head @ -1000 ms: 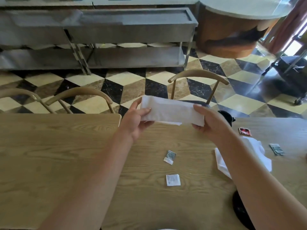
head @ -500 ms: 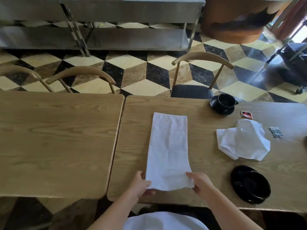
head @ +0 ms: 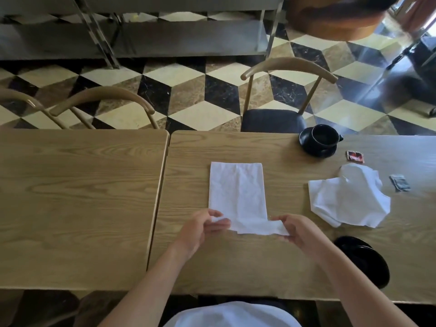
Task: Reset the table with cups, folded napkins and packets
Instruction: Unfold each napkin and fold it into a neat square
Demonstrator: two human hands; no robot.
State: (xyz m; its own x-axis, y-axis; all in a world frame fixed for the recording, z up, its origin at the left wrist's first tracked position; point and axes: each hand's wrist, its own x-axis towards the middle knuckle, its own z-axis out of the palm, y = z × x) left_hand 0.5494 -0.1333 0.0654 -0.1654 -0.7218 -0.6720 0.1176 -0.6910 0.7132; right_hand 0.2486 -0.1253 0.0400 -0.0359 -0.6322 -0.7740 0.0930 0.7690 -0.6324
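A wooden table [head: 271, 263] fills the lower frame, its left edge butting a second tabletop [head: 77, 197]. At centre lies the white napkin [head: 237, 192], flat half a second ago, its near end now lifted for a fold. The left hand [head: 197, 228] and right hand [head: 295, 230] each pinch a near corner. Bare wood beyond leaves folding room; a crumpled napkin [head: 351, 201] waits at right.

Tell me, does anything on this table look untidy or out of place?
Yes. A crumpled white napkin lies bunched, not folded, right of the long napkin that both hands are folding. Two packets, one red and one grey, lie scattered beside it.
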